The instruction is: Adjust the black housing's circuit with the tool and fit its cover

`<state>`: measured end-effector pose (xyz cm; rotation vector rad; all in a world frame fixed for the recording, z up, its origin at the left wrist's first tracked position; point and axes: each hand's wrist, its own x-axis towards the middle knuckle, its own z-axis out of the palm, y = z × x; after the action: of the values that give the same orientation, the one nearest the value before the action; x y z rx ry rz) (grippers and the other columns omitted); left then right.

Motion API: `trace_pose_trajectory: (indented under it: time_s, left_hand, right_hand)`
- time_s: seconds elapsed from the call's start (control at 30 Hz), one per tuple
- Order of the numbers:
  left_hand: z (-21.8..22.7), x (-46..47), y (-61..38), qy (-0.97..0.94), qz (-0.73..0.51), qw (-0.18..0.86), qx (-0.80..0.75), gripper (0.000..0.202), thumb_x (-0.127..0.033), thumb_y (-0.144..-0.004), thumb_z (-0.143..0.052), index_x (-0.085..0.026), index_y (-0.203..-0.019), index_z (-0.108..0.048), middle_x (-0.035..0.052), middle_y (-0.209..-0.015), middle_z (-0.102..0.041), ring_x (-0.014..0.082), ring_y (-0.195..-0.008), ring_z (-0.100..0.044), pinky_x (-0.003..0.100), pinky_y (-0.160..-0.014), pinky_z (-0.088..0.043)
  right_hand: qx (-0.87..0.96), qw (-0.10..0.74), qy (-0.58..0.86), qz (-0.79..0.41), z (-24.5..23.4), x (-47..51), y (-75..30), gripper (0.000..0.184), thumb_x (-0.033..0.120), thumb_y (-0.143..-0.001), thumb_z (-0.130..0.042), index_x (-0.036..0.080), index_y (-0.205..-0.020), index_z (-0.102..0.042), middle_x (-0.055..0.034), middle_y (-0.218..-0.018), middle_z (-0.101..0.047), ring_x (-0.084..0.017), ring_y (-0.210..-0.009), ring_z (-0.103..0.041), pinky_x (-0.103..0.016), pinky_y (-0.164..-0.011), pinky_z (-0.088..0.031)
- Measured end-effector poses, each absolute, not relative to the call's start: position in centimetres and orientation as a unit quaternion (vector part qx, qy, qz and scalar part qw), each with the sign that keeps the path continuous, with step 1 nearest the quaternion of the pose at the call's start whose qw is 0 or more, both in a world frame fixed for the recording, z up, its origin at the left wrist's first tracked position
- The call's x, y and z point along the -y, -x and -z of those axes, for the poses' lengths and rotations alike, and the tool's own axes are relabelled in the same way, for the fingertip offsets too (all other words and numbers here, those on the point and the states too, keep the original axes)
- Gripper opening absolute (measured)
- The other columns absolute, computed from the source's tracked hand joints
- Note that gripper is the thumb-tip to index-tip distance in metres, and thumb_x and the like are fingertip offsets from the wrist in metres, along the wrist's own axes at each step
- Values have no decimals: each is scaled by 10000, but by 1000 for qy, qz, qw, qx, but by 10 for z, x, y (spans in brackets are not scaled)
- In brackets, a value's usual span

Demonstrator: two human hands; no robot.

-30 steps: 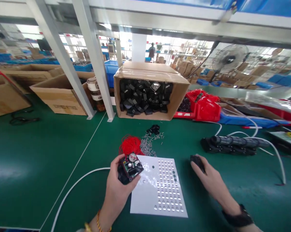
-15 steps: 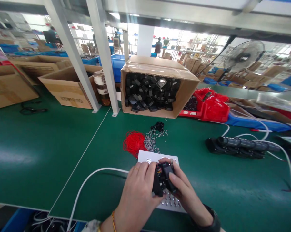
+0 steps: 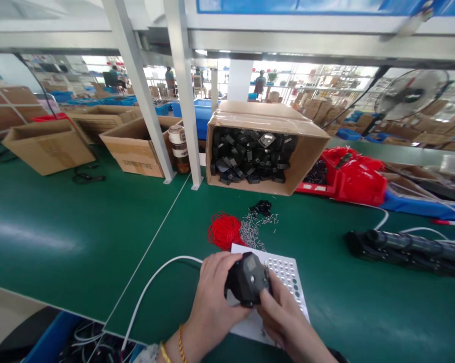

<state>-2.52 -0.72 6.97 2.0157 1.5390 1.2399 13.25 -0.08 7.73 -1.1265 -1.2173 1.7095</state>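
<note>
A black plastic housing is held above a white perforated sheet, its face with a small bright round spot turned up. My left hand is closed around its left side. At the right end, my right hand grips it with thumb and bent fingers, and part of those fingers is hidden. A white cable curves up from the lower left and disappears behind my left hand. Just beyond the sheet lie a coil of red wire, a spread of small screws and small black parts.
A carton lying on its side holds many black housings. Red bins stand right of it. A row of joined black units rests at the right. Metal posts rise at the back left, near open cartons.
The housing was apart in two pieces with coloured wires showing between them; now it appears closed and turned to another face. My right hand has shifted lower along it. The view has tilted up.
</note>
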Motion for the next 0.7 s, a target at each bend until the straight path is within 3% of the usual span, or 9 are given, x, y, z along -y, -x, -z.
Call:
trace_pose_trajectory:
  time_s: [0.07, 0.17, 0.23, 0.3, 0.4, 0.7]
  left_hand:
    - [-62, 11, 35, -662, -467, 191, -554, 679, -186, -594, -767, -235, -1184, -434, 91, -1162, -539, 302, -1072, -521, 489, -926, -429]
    - [-59, 16, 49, -603, -481, 328, -546, 870, -450, -607, -787, -208, -1314, -342, 125, -1238, -497, 314, -1122, -508, 475, -958, -417]
    - [-63, 16, 57, -579, -475, 408, -522, 791, -625, -713, -632, -188, -1320, -374, 126, -1237, -501, 301, -1135, -501, 447, -975, -404]
    - [-69, 12, 62, -567, -467, 433, -522, 533, -601, -834, -487, -176, -1151, -542, 101, -1111, -559, 267, -1053, -535, 399, -927, -425]
    - [-74, 6, 63, -556, -458, 425, -548, 319, -468, -871, -509, -170, -887, -619, 59, -904, -578, 224, -891, -552, 332, -806, -447]
    - [-73, 10, 59, -541, -471, 428, -550, 288, -446, -862, -528, -176, -890, -626, 48, -905, -579, 214, -876, -565, 311, -780, -452]
  right_hand:
    - [389, 353, 405, -748, -73, 3, -123, 581, 560, -782, -647, 157, -1159, -468, 103, -544, -356, -21, -360, -160, -133, -319, -172]
    - [379, 373, 414, -739, -71, 6, -109, 589, 518, -709, -744, 158, -1103, -495, 14, -737, -535, 11, -370, -228, -137, -330, -162]
    - [398, 372, 434, -718, -72, 6, -103, 598, 498, -689, -763, 161, -1110, -503, -29, -855, -581, 16, -366, -279, -142, -331, -165]
    - [406, 365, 442, -711, -73, 6, -99, 601, 490, -671, -773, 152, -1098, -519, -28, -837, -593, 13, -359, -279, -147, -328, -155]
    - [408, 366, 445, -709, -73, 5, -98, 619, 474, -639, -791, 142, -1089, -527, -29, -819, -601, -3, -376, -297, -155, -331, -161]
    - [421, 358, 419, -720, -74, 4, -98, 599, 463, -669, -766, 141, -1117, -533, -37, -854, -600, -16, -396, -322, -149, -319, -202]
